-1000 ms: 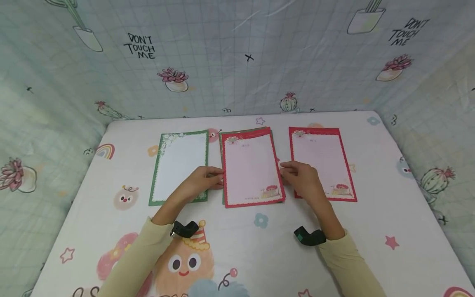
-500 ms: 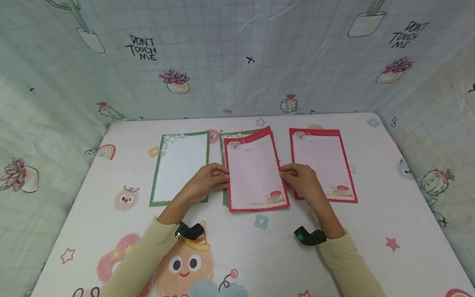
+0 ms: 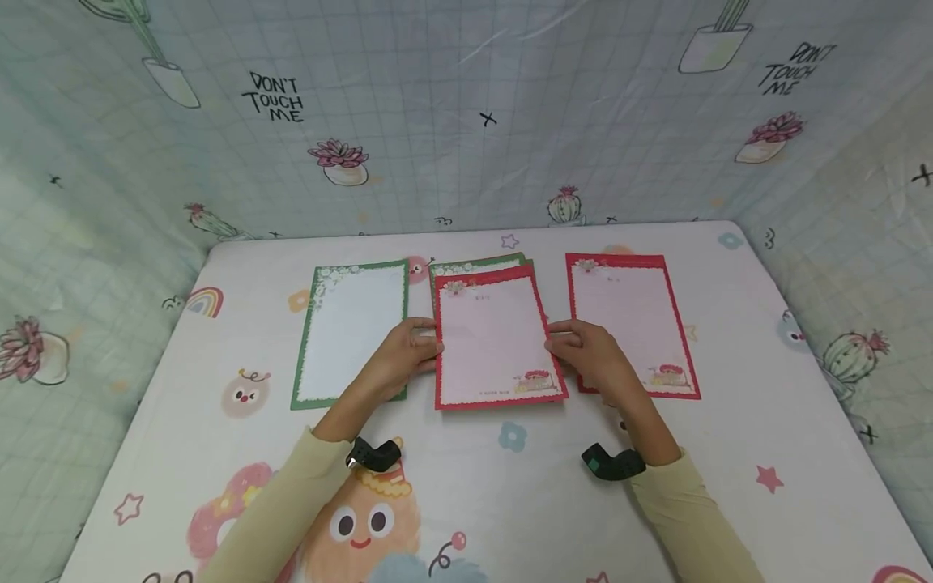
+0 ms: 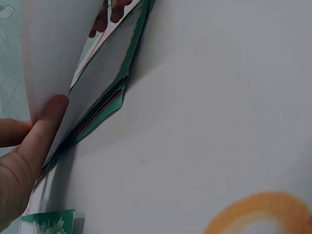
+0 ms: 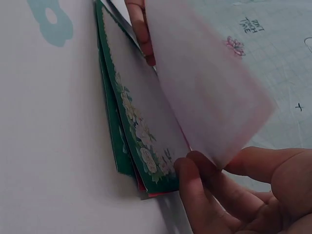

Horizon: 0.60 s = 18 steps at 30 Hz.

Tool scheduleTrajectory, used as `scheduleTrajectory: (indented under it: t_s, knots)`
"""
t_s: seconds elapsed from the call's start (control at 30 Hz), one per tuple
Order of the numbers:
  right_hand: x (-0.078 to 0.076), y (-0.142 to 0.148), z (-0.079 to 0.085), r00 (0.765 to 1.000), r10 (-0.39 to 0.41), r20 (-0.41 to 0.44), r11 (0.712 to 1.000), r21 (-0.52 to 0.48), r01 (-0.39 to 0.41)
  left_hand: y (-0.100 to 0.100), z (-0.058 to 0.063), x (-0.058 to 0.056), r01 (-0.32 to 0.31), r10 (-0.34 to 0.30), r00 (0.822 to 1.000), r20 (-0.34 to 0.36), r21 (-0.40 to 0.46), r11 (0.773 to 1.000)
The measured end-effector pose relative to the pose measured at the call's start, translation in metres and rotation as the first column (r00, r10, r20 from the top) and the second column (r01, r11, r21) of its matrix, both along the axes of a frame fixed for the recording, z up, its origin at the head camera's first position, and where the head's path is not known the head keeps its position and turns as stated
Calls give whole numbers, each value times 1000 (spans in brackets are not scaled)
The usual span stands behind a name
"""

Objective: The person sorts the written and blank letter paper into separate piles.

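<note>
A red-bordered sheet of paper (image 3: 499, 344) is held up between my two hands in the head view. My left hand (image 3: 397, 356) pinches its left edge, and my right hand (image 3: 592, 352) pinches the right edge. Beneath it lies a stack of sheets (image 3: 477, 265) whose green borders show past the top. Both wrist views show a gap between the raised sheet and the stack; a green sheet with white flowers (image 5: 139, 124) is uppermost there. Thin red edges appear among the layers in the left wrist view. The stack's lower part is hidden from the head camera.
To the left lies a green-bordered sheet (image 3: 350, 324), partly under my left forearm. On the right another red-bordered sheet (image 3: 627, 308) lies partly behind my right hand. The white table (image 3: 758, 340) has a printed cover, and a patterned curtain (image 3: 408, 121) hangs behind it.
Both hands have lifted the red-bordered sheet off the stack and drawn it slightly toward me. Its raised top right corner has come down level, and more of the green sheet shows behind it.
</note>
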State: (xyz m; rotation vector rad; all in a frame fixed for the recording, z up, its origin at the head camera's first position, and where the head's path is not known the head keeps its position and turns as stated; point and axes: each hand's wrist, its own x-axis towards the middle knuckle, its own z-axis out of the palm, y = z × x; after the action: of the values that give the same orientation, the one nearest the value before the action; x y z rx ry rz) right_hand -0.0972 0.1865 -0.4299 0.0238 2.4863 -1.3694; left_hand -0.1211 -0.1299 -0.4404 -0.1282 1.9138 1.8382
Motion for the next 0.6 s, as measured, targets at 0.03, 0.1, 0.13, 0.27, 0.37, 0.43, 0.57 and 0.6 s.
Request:
scheduleTrajectory:
  t_s: [0.03,0.1,0.13,0.27,0.37,0.43,0.57,0.6]
  knots:
    - [0,0,0,1000,-5,3,1000,-7,5,0,0,0,1,-1,1000,0,4,1000]
    - [-1,0,1,1000,-20,16,999,-32,20,-1,1,1,13,-13,1000,-6,16,1000]
    - [-1,-1,1,999,-27,22,998,-50,28,-2,1,1,19,-19,1000,-10,19,1000]
    - [-2,-1,1,998,-44,39,992,-120,49,-4,2,2,24,-23,1000,-17,12,1000]
    - [-2,-2,3,998,-46,40,989,-137,51,-6,3,3,20,-20,1000,-20,6,1000]
    - [-1,-2,3,998,-49,41,990,-129,54,-7,2,3,17,-17,1000,-22,17,1000]
    - [-1,-3,4,998,-52,34,990,-132,56,-7,1,3,-2,3,1000,-15,55,998]
    - [-1,-4,3,998,-56,34,989,-133,60,-7,0,3,-7,8,1000,-13,61,998]
